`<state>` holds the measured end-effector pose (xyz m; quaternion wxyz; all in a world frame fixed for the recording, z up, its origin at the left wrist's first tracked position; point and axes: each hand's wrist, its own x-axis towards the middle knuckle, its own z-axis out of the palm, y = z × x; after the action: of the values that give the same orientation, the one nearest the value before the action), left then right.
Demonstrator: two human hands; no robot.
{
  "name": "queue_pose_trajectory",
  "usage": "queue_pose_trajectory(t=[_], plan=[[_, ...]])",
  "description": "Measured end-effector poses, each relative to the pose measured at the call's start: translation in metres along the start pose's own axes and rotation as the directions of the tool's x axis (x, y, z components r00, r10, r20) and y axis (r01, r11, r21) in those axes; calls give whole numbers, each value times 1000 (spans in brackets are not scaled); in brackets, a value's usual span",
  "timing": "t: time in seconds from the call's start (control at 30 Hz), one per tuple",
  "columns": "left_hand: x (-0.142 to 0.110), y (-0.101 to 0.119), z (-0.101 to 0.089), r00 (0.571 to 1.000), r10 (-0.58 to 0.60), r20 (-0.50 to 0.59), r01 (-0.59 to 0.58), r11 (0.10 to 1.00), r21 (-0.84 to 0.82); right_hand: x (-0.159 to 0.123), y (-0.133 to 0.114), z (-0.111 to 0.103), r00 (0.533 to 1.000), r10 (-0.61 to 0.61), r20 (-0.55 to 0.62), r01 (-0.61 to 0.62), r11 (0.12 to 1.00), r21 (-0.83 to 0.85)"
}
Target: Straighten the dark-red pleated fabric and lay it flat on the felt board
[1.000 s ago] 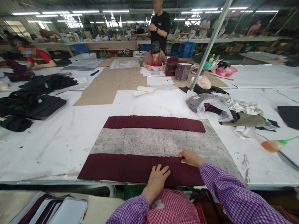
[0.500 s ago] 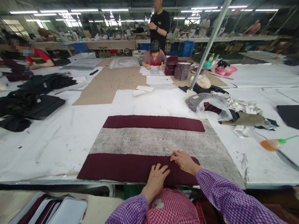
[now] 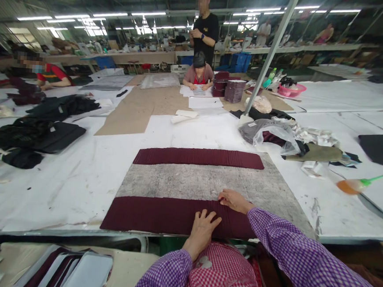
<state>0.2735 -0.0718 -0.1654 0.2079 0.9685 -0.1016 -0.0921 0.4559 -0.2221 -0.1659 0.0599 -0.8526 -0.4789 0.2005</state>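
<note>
White bench (image 3: 75, 187) across most of the view, strip lights (image 3: 147, 14) in the workshop behind. Far left, person in red (image 3: 53, 74) leaning over the work surface; pile of dark cloth (image 3: 36, 135) nearer. Low at front, grey and maroon sheets (image 3: 88, 272) overlapping. Next, brown sheet (image 3: 137, 108) lying flat.

Middle: grey board (image 3: 182, 180) at the bench's front edge. Far maroon strip (image 3: 197, 158) along its back, near maroon strip (image 3: 146, 215) along its front, grey showing between. Seated person in a cap (image 3: 199, 77) beyond, standing person in black (image 3: 206, 32) behind. Left hand (image 3: 202, 230) on the near strip, grip spread, fingers fanned. Right hand (image 3: 235, 201) just right of it, at the strip's back edge, fingers curled; fingertips too small, can't tell if that grip pinches cloth.

Right: metal pole (image 3: 272, 54), plastic bag (image 3: 291, 144) near its foot, orange bottle (image 3: 349, 186) with green spout.
</note>
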Motion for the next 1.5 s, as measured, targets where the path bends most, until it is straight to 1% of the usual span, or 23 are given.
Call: queue_pose_trajectory(t=[0.17,0.3,0.4,0.57,0.7,0.83,0.93,1.1,1.3,1.5], plan=[[0,0,1,1000,4,-6,-4,1000,7,15,-2,3,998,29,57,-29,1000,-7],[0,-1,2,1000,7,-16,-7,1000,5,21,0,4,997,26,77,-25,999,-21],[0,-1,3,1000,8,-29,-8,1000,0,21,3,6,998,9,58,-7,1000,-27],[0,-3,6,999,10,-39,-11,1000,-12,15,7,11,999,-43,-16,43,999,-13],[1,-4,7,999,12,-35,-12,1000,-16,13,9,13,993,-118,-31,119,993,20],[1,-4,6,1000,9,-30,-9,1000,-13,15,8,10,988,-150,-36,151,988,18],[1,-3,5,1000,7,-25,-7,1000,-10,18,4,4,982,-188,-4,188,982,-4],[2,-3,5,1000,-1,-12,1,1000,-5,22,-2,-5,959,-263,102,268,962,-41],[2,-3,4,1000,-6,-2,6,1000,1,34,-5,-8,932,-294,212,316,946,-76],[0,-1,2,1000,-3,-8,3,1000,-2,33,-8,-11,900,-357,251,389,917,-91]])
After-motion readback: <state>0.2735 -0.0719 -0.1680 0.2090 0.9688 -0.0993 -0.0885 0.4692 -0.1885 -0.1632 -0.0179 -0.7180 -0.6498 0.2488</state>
